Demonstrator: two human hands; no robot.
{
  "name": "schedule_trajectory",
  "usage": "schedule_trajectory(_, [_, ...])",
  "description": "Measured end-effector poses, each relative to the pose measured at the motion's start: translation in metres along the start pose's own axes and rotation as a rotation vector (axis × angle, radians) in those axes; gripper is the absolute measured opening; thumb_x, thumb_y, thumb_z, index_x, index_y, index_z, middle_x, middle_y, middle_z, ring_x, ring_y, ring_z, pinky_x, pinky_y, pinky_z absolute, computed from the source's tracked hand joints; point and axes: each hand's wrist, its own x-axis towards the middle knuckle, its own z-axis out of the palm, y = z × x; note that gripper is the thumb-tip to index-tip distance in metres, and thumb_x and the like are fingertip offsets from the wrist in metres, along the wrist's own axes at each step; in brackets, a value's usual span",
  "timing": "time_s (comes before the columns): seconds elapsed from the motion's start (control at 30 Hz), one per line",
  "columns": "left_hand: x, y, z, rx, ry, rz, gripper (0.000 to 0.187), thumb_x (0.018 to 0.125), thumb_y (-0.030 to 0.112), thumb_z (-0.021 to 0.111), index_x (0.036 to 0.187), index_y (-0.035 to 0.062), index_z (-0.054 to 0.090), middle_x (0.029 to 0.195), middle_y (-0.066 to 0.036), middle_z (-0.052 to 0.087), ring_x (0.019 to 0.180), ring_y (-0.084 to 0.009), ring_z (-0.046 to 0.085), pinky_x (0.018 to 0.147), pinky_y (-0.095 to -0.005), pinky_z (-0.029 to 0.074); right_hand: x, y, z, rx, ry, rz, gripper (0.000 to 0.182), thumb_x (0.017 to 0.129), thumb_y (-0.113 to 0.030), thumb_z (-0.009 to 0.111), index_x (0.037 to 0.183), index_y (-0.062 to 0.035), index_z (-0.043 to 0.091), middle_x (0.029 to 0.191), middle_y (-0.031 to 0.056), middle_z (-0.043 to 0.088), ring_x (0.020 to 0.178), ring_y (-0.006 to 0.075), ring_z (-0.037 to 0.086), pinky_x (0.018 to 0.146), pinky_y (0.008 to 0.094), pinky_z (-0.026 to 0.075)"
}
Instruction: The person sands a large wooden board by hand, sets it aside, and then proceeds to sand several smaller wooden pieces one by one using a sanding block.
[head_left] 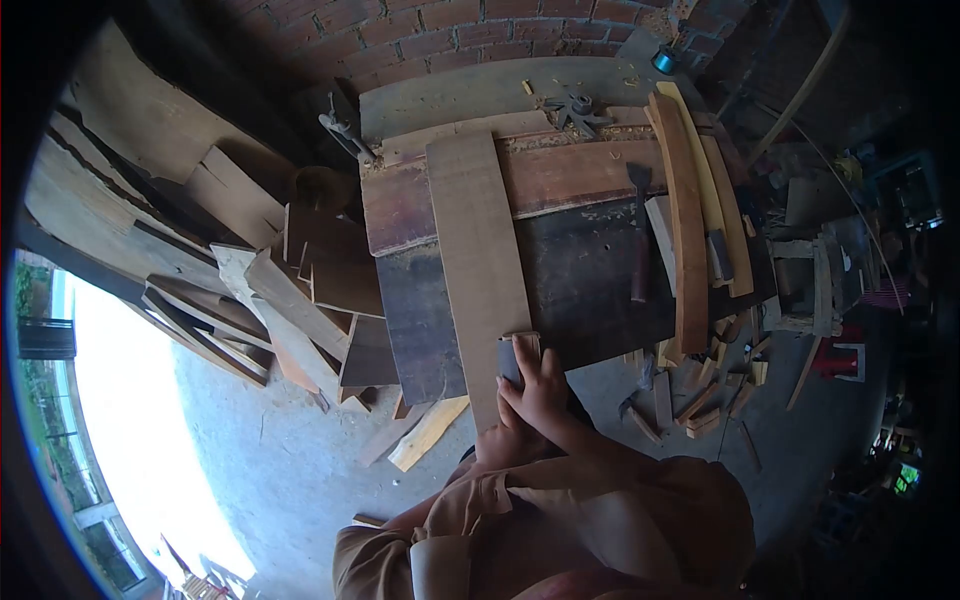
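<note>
A long, flat, pale brown board (478,220) lies lengthwise on the dark workbench (580,290), its near end reaching the person's body. My right hand (545,392) is on a small grey block (511,362) that rests on the board near the bench's front edge. Two of its fingers stretch forward over the block. Just below and to the left, my left hand (502,440) is closed at the board's near end, close against my right wrist. Its lower fingers are partly hidden.
Right of the board lie a chisel-like tool (639,230) and long curved wood strips (683,220). A dark metal piece (578,115) sits among shavings at the back. Boards (235,200) are stacked at left. Offcuts (703,423) litter the floor at right.
</note>
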Motion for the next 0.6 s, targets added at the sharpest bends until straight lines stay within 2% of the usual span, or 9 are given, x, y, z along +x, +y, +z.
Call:
schedule_trajectory(0.07, [0.004,-0.005,0.005,0.026,0.05,0.006,0.125,0.061,0.065,0.061,0.131,-0.0151,-0.004,0.057,-0.012,0.059,0.045,-0.0233,0.06,0.037,-0.0355,0.045,0.005,-0.001,0.0,0.008,-0.025,0.009,0.076,0.067,-0.034,0.068,0.134,-0.0233,0.035,0.088,0.0165,0.042,0.077,0.0323,0.048,0.061,0.0397,0.044])
schedule_trajectory(0.13, [0.038,-0.003,-0.015,0.049,0.002,0.01,0.126,0.058,0.067,0.063,0.129,-0.0173,0.001,0.059,-0.015,0.06,0.048,-0.028,0.061,0.04,-0.0372,0.047,0.048,-0.002,0.003,-0.005,-0.061,-0.029,0.075,0.067,-0.034,0.068,0.134,-0.0245,0.035,0.089,0.0162,0.042,0.078,0.0319,0.049,0.062,0.041,0.045])
schedule_trajectory(0.27, [0.154,0.005,-0.09,0.114,0.215,-0.011,0.124,0.056,0.065,0.064,0.13,-0.0148,0.003,0.06,-0.014,0.061,0.051,-0.0276,0.062,0.042,-0.0363,0.049,0.192,-0.01,0.018,0.006,-0.057,0.011,0.072,0.067,-0.035,0.069,0.132,-0.0288,0.038,0.097,0.019,0.045,0.087,0.035,0.052,0.07,0.0423,0.046])
schedule_trajectory(0.33, [0.223,0.012,-0.147,0.136,0.186,-0.038,0.12,0.059,0.064,0.062,0.131,-0.0135,0.004,0.073,-0.017,0.064,0.065,-0.0306,0.064,0.055,-0.0393,0.052,0.281,-0.014,0.03,0.023,-0.082,0.065,0.07,0.07,-0.039,0.066,0.133,-0.03,0.036,0.105,0.0204,0.045,0.096,0.0365,0.051,0.077,0.0431,0.046])
schedule_trajectory(0.4, [0.285,0.009,-0.185,0.153,0.255,-0.014,0.117,0.062,0.064,0.06,0.13,-0.0141,0.006,0.078,-0.018,0.064,0.069,-0.0318,0.064,0.058,-0.0401,0.052,0.353,-0.016,0.042,0.056,-0.009,0.04,0.069,0.07,-0.04,0.065,0.133,-0.0267,0.037,0.112,0.0206,0.043,0.1,0.0357,0.051,0.079,0.0425,0.046])
schedule_trajectory(0.5, [0.29,0.016,-0.193,0.267,0.233,-0.008,0.116,0.064,0.064,0.058,0.13,-0.0146,0.005,0.078,-0.018,0.064,0.069,-0.0322,0.064,0.057,-0.0395,0.052,0.364,-0.013,0.042,-0.017,0.031,-0.028,0.069,0.072,-0.04,0.064,0.133,-0.0253,0.037,0.113,0.0219,0.043,0.103,0.0367,0.05,0.082,0.0434,0.045])
schedule_trajectory(0.6, [0.254,0.015,-0.168,0.241,0.219,-0.013,0.118,0.063,0.065,0.058,0.13,-0.0155,0.003,0.076,-0.018,0.064,0.068,-0.0321,0.064,0.056,-0.039,0.052,0.317,-0.014,0.033,0.045,-0.008,0.025,0.069,0.072,-0.04,0.063,0.133,-0.024,0.037,0.11,0.0217,0.044,0.103,0.0366,0.049,0.081,0.0429,0.044])
